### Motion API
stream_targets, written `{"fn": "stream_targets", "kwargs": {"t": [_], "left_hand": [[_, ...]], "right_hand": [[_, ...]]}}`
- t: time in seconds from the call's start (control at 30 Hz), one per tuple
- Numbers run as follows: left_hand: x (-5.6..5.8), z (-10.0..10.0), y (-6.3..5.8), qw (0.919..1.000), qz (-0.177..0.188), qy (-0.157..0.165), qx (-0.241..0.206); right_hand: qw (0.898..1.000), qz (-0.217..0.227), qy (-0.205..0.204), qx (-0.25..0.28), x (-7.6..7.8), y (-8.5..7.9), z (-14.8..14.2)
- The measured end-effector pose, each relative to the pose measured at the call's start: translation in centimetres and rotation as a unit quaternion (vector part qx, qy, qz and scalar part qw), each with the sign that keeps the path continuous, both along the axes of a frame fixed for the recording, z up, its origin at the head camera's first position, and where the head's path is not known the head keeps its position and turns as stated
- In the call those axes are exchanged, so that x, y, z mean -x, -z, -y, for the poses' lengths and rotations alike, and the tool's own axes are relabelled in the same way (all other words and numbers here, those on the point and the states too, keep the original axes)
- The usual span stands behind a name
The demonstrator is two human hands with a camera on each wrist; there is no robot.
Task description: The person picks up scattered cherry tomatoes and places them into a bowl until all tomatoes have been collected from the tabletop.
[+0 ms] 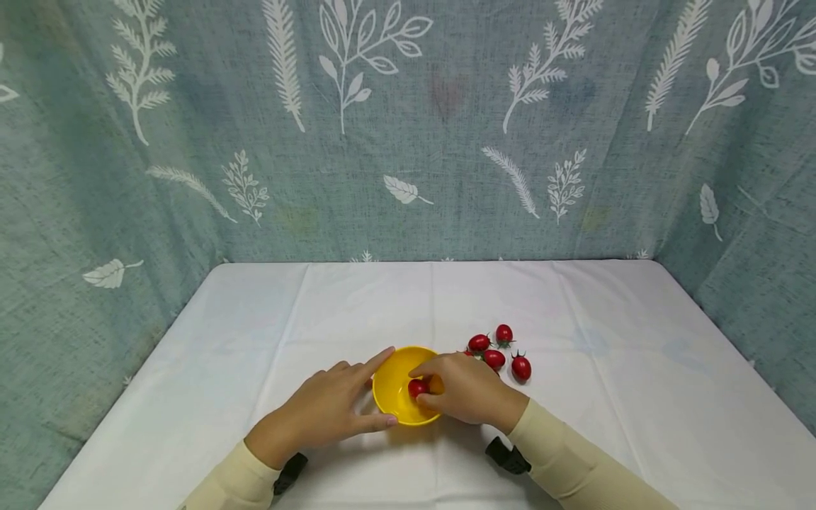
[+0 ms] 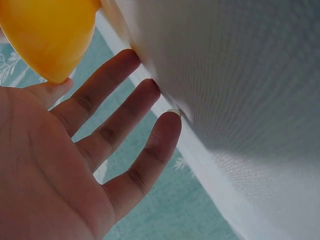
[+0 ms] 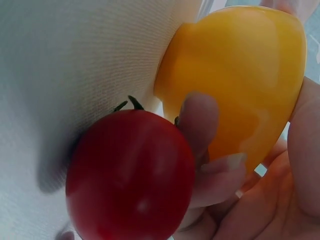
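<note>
A small yellow bowl (image 1: 397, 400) stands on the white cloth, its inside facing up. My left hand (image 1: 328, 404) is at its left side, with the straight index finger and thumb touching the rim. In the left wrist view the other fingers are spread, their tips at the cloth, beside the bowl (image 2: 50, 35). Over the right rim reaches my right hand (image 1: 468, 386), its thumb and index finger pinching a red cherry tomato (image 1: 417, 388) inside the bowl. The right wrist view shows the bowl's outer wall (image 3: 240, 70) behind curled fingers (image 3: 199, 120); the pinched tomato is hidden there.
Several loose cherry tomatoes with green stems lie right of the bowl, among them one tomato (image 1: 520, 367) farthest right and another tomato (image 1: 504, 334) at the back. One tomato (image 3: 130, 175) looms close in the right wrist view. A patterned green curtain (image 1: 408, 142) surrounds the table.
</note>
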State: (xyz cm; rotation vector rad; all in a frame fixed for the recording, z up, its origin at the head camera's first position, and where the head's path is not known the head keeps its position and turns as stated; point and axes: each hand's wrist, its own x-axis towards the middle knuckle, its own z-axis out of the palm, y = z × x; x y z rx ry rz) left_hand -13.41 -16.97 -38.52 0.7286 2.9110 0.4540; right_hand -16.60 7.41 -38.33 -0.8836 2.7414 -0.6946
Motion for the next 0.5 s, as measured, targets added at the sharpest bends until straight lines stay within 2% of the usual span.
{"fn": "stream_targets", "kwargs": {"t": [0.23,0.5], "left_hand": [[0.0,0.0,0.2,1.0000,-0.006,-0.003,0.000],[0.1,0.0,0.3,1.0000,-0.002,-0.001,-0.001]], "right_hand": [[0.999,-0.034,-0.006,0.015,-0.4,-0.4,-0.4],[0.995,-0.069,0.011,0.066,-0.3,-1.4,-1.5]]}}
